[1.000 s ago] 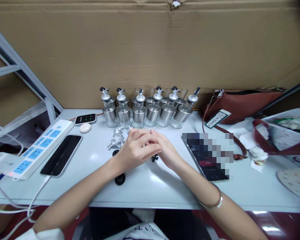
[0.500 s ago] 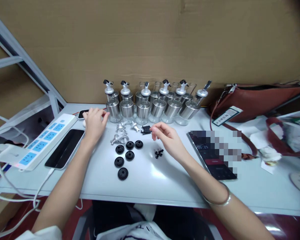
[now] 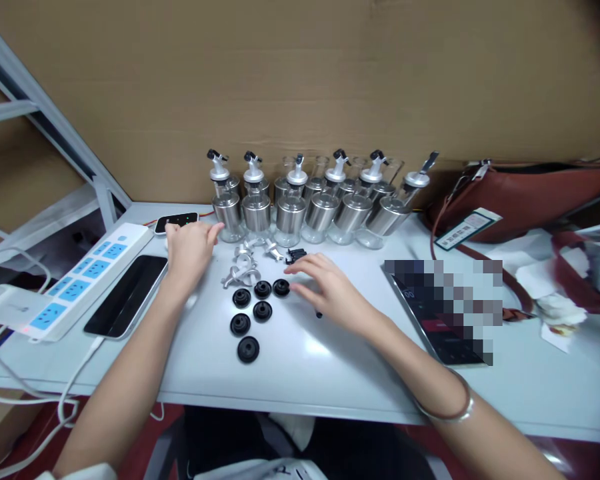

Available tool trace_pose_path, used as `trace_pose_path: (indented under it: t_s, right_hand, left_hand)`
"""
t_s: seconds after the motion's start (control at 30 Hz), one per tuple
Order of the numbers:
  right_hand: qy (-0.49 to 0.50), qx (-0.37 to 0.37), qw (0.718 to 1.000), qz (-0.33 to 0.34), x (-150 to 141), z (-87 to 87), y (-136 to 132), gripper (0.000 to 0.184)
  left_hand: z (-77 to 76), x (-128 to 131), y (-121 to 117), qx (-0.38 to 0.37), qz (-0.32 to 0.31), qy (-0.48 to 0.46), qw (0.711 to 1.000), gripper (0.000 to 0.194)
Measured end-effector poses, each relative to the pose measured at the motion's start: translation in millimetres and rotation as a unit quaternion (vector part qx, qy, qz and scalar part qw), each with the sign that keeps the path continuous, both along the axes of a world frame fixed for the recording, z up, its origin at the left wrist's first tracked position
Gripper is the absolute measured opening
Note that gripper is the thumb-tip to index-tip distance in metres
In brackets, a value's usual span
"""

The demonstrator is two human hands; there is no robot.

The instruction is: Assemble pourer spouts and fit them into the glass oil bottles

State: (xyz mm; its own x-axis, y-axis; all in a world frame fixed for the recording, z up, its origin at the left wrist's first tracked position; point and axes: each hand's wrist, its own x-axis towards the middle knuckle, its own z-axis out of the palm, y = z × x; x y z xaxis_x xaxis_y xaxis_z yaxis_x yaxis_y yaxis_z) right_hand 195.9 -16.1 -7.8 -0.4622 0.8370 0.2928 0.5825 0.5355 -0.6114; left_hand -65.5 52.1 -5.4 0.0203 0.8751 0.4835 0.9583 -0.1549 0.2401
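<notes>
My left hand (image 3: pixel 189 248) lies palm down at the back left of the white table (image 3: pixel 330 373), over a small white oval thing and beside a black device with green lights (image 3: pixel 176 221). Its fingers are spread and hold nothing. My right hand (image 3: pixel 325 287) hovers flat near the middle, fingers stretched toward several black round caps (image 3: pixel 253 312). It covers most of a cluster of tiny black bits. Small black clips (image 3: pixel 295 255) and silver metal spout parts (image 3: pixel 243 265) lie just behind. A row of glass and steel bottles (image 3: pixel 307 207) stands along the cardboard wall.
A white and blue power strip (image 3: pixel 75 283) and a black phone (image 3: pixel 127 295) lie at the left, with white cables hanging off the edge. A tablet (image 3: pixel 445 313) lies at the right, a brown bag (image 3: pixel 520 197) and crumpled tissue behind it. A metal shelf frame stands far left.
My hands parted from a clasp at the middle, uncovering the caps. The left went back left. The right held black clips half a second ago, and now lies flat over the table.
</notes>
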Motion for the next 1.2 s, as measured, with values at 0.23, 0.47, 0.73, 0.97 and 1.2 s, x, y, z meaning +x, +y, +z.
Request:
trace_pose_path:
  t_s: [0.23, 0.47, 0.73, 0.97, 1.2]
  right_hand:
    - [-0.122, -0.010, 0.991, 0.046, -2.7, -2.6, -5.3, 0.028]
    - [-0.126, -0.023, 0.991, 0.038, -4.4, -1.9, -4.5, 0.024]
    - [-0.057, -0.051, 0.995, 0.063, -5.2, -4.2, -6.2, 0.030]
    - [-0.057, -0.053, 0.994, 0.078, -6.8, -2.7, -9.7, 0.032]
    - [-0.057, -0.046, 0.994, 0.085, -7.0, -2.2, -11.5, 0.036]
  left_hand:
    - [6.6, 14.4, -12.3, 0.111, -0.067, -0.017, 0.991, 0.035]
    - [3.6, 30.5, -18.5, 0.046, -0.152, 0.007, 0.987, 0.043]
    - [5.5, 38.1, -22.9, -0.046, -0.214, 0.046, 0.975, 0.023]
    - [-19.1, 56.3, -25.3, -0.123, -0.281, 0.009, 0.952, 0.024]
    - [-20.3, 57.6, -27.1, -0.106, -0.265, -0.014, 0.958, 0.011]
